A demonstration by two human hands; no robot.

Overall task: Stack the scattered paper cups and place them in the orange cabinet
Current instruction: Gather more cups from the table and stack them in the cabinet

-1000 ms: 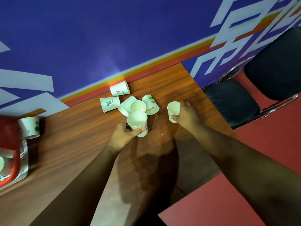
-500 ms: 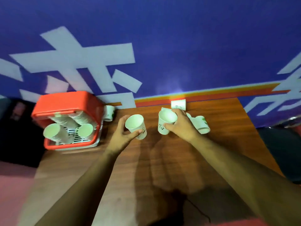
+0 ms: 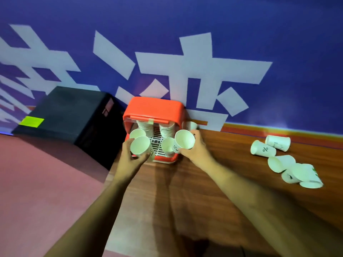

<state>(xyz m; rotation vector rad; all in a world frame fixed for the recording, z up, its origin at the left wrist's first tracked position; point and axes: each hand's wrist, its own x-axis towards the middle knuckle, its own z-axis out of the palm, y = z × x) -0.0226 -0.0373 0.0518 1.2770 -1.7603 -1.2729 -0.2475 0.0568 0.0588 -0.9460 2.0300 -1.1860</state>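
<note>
At the wooden bench's (image 3: 232,182) far left corner, the left hand (image 3: 132,157) grips one white paper cup (image 3: 140,147) and the right hand (image 3: 194,149) another white paper cup (image 3: 183,141), both at the open mouth of the orange plastic cabinet (image 3: 154,108). Scattered white paper cups (image 3: 285,162) lie near the far right edge; bare wood lies between.

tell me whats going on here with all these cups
A person is tidying paper cups into an orange cabinet that sits on a wooden table against the wall. The left hand holds one cup and the right hand holds another cup, both right at the cabinet's open front. Stacks of cups already sit inside. A scatter of loose cups lies tipped over farther right on the table, not yet collected.
</note>
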